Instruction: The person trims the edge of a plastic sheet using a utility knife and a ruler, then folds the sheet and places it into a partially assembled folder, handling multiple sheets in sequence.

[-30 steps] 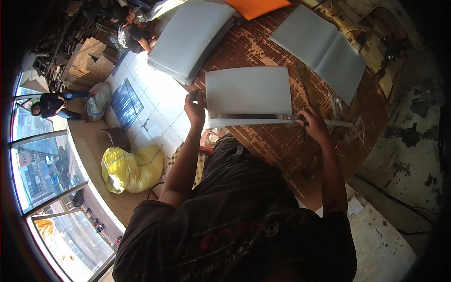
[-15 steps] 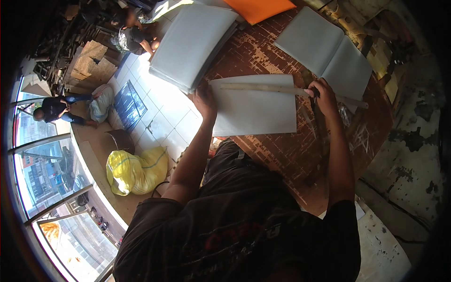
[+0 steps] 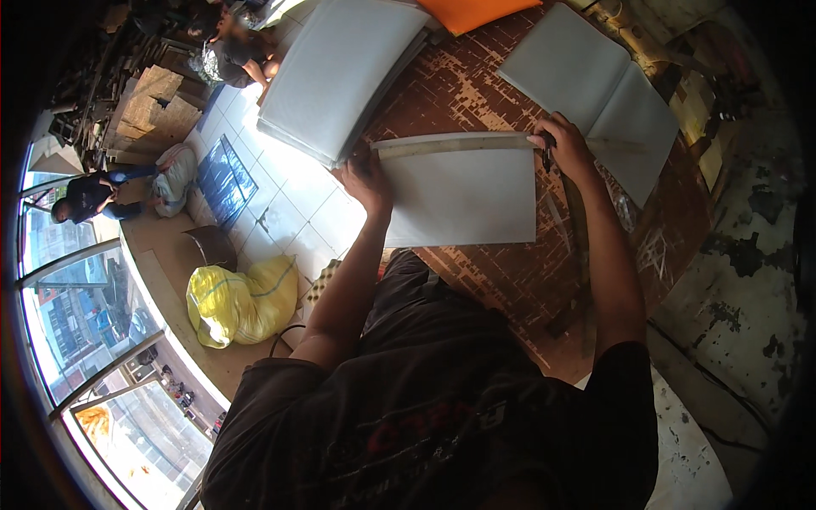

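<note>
Two outstretched hands, left (image 3: 367, 180) and right (image 3: 563, 146), each grip clamped on white sheet (image 3: 463, 200).

Matt grey sheet (image 3: 463, 200) (perhaps card) on a rough, flaking brown wooden table (image 3: 510, 280).

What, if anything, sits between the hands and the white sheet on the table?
Nothing visible does. The left hand rests on the left edge of the white sheet, and the right hand presses the long ruler lying along the sheet's far edge. Both are in direct contact.
</note>
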`<state>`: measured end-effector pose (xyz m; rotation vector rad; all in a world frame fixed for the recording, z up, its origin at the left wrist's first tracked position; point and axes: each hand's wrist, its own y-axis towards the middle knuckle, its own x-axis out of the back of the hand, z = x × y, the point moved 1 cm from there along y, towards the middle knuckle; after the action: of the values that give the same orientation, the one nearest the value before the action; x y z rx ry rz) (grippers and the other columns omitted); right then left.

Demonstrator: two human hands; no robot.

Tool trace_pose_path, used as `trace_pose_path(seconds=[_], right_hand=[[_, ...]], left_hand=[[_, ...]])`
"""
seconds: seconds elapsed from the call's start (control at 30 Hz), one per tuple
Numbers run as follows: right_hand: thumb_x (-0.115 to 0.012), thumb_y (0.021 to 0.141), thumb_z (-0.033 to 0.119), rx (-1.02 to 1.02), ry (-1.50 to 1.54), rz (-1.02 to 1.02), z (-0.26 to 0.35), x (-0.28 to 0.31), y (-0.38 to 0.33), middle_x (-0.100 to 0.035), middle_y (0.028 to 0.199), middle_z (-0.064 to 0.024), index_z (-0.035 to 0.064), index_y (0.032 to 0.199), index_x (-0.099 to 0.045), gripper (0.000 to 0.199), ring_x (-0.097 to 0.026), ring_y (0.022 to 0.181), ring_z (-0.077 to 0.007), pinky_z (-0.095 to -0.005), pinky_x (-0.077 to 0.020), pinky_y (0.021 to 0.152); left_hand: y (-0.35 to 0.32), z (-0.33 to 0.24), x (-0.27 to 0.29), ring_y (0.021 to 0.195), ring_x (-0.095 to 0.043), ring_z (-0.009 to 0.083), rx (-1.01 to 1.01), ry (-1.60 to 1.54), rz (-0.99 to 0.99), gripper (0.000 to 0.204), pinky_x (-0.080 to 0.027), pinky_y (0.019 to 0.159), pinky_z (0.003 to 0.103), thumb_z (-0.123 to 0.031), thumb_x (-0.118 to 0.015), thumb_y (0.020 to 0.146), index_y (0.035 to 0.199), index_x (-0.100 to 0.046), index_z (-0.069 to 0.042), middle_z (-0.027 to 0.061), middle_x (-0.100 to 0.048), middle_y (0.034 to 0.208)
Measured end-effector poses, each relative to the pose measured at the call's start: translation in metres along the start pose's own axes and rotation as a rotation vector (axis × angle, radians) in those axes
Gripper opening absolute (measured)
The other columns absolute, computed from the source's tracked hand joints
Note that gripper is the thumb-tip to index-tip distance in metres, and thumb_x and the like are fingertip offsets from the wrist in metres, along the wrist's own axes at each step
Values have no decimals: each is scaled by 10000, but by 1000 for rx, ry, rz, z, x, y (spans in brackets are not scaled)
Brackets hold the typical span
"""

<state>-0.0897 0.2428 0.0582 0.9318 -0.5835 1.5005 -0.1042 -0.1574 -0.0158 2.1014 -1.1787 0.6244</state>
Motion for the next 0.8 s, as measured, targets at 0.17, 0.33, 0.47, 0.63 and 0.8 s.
trace_pose_path(seconds=[0.17,0.33,0.47,0.63,0.8], right_hand=[[-729,925,287,-18,48,10,-6,-13,-1,-623,948,-133,20,974,-654,282,-630,864,-336,-451,-490,747],[-752,915,258,63,63,-84,-10,-12,-5,-610,875,-114,29,941,-663,248,-610,820,-304,-429,-486,754],[-735,942,249,-43,147,-139,-6,-7,-12,-601,821,-101,32,929,-663,228,-605,798,-278,-403,-482,744],[-656,1010,288,-127,222,-151,-12,-9,-20,-638,903,-84,26,1019,-686,264,-622,848,-210,-345,-486,769],[-619,1036,287,-125,273,-355,-12,-9,-25,-674,918,-60,54,1104,-697,254,-636,875,-161,-316,-498,793]], left_hand=[[4,7,1,1202,-536,384,-49,-21,11,254,-427,1041,483,-187,-730,878,1102,-747,-70,157,-700,1164],[5,13,-4,1158,-582,342,-91,-27,-16,210,-453,1011,449,-150,-731,883,1084,-749,-92,113,-738,1116],[4,8,-5,1090,-651,305,-116,-106,-16,184,-495,952,416,-144,-712,905,1081,-745,-100,99,-747,1097],[2,8,-8,1060,-611,335,-99,-88,-58,134,-469,927,448,-112,-656,893,1002,-730,-84,90,-733,1051],[-1,3,-10,1079,-595,337,-151,-65,-81,187,-454,949,447,-118,-660,906,1081,-721,-94,82,-729,1070]])
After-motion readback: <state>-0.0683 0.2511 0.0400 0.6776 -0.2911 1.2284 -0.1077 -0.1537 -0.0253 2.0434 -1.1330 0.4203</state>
